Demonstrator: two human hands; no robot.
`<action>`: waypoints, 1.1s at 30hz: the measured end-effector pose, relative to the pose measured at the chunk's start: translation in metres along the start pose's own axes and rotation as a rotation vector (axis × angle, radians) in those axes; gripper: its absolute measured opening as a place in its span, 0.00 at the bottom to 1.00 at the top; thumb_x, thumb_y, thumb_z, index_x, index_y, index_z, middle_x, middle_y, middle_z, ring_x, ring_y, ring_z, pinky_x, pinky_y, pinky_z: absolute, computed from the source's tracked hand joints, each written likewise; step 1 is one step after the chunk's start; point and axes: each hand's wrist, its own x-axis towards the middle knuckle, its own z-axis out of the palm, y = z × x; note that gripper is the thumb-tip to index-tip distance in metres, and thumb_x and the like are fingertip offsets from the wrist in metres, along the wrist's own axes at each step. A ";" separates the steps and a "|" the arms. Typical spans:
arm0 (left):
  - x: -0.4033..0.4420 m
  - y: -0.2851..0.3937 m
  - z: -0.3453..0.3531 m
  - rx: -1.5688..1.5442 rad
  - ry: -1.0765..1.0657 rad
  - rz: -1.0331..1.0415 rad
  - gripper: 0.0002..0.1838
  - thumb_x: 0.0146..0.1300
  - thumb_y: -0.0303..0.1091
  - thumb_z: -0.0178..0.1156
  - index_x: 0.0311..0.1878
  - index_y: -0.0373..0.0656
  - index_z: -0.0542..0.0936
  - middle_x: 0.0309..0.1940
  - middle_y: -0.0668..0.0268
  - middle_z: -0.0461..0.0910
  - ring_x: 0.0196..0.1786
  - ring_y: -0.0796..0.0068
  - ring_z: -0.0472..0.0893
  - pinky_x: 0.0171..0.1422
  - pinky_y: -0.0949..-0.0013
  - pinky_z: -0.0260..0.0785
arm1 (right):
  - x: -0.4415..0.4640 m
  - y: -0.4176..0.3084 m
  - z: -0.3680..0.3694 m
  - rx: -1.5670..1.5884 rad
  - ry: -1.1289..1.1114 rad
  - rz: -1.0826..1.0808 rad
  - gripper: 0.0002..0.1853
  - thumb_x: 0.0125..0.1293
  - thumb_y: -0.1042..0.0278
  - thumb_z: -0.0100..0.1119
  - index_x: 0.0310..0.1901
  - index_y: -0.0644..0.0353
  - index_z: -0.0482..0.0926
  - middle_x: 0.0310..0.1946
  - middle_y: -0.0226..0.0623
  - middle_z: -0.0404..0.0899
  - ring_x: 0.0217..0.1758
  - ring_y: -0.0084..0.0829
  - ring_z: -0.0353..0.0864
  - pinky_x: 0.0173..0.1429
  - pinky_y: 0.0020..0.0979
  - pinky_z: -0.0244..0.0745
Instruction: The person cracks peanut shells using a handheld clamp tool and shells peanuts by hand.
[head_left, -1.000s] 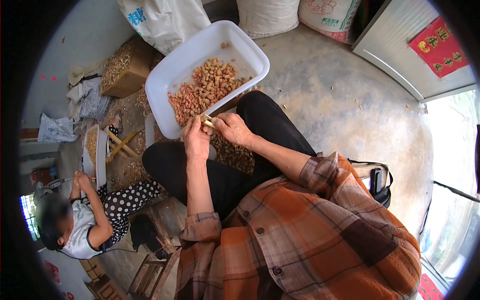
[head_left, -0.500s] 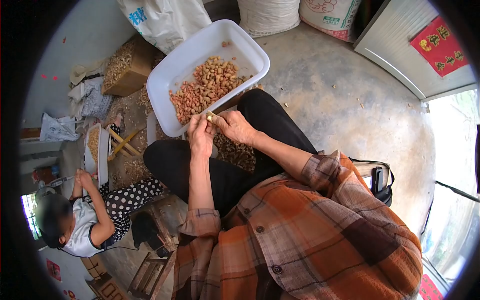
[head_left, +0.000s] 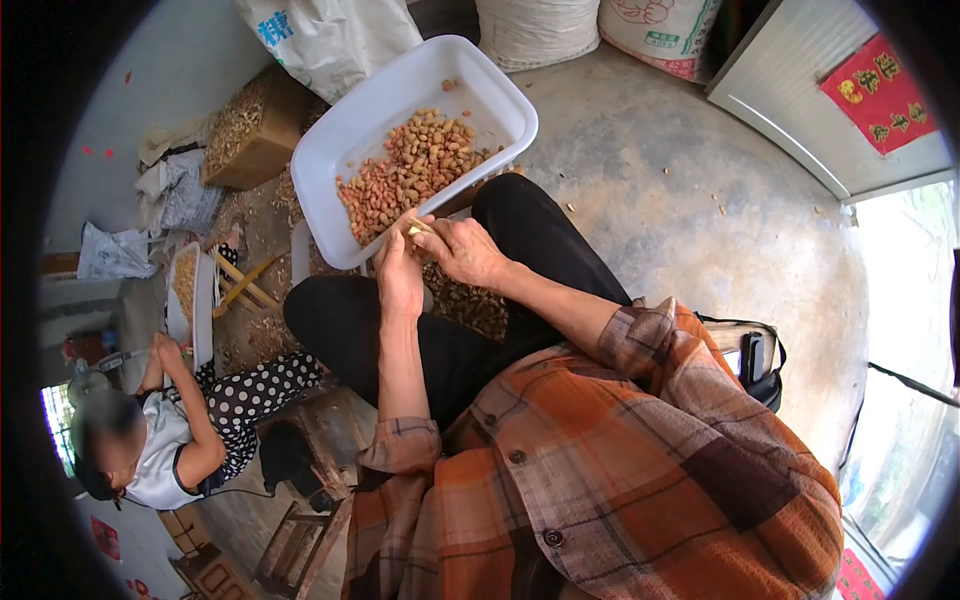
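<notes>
My left hand and my right hand meet at the near rim of a white plastic tub. Fingers of both are closed in a pinch around a small pale piece, which looks like a peanut in its shell; the fingertips partly cover it. Inside the tub lie unshelled peanuts and loose reddish peanut kernels. Below my hands, between my black-trousered legs, is a heap of brownish shells, partly hidden by my right forearm.
At left a person sits with both hands by another white tub. A box of shells stands behind. Full sacks line the back. A black bag lies at right, near a wooden stool at lower left.
Both hands remain together at the tub's rim. Their fingers have shifted slightly, and the pale piece sits at a different angle. The view has moved a little.
</notes>
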 end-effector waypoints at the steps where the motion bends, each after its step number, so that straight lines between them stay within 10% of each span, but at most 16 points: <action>1: -0.002 0.002 0.004 -0.031 -0.022 -0.006 0.14 0.71 0.36 0.46 0.51 0.36 0.73 0.45 0.59 0.76 0.47 0.72 0.74 0.52 0.68 0.66 | 0.000 0.004 0.003 -0.025 0.021 -0.015 0.19 0.68 0.57 0.47 0.43 0.67 0.78 0.26 0.53 0.78 0.31 0.51 0.79 0.37 0.43 0.74; 19: 0.003 -0.019 -0.020 -0.081 -0.031 0.111 0.11 0.70 0.33 0.48 0.46 0.36 0.75 0.43 0.61 0.75 0.53 0.68 0.73 0.63 0.63 0.61 | -0.002 -0.004 0.009 -0.076 0.038 -0.011 0.18 0.67 0.56 0.47 0.44 0.61 0.80 0.30 0.52 0.79 0.32 0.52 0.79 0.39 0.43 0.75; 33: 0.003 -0.016 -0.029 0.252 0.063 0.146 0.13 0.69 0.30 0.51 0.50 0.31 0.76 0.36 0.68 0.77 0.34 0.82 0.72 0.39 0.77 0.65 | -0.001 0.009 0.018 -0.003 0.109 0.019 0.22 0.65 0.54 0.50 0.22 0.66 0.78 0.21 0.53 0.76 0.28 0.52 0.77 0.35 0.45 0.72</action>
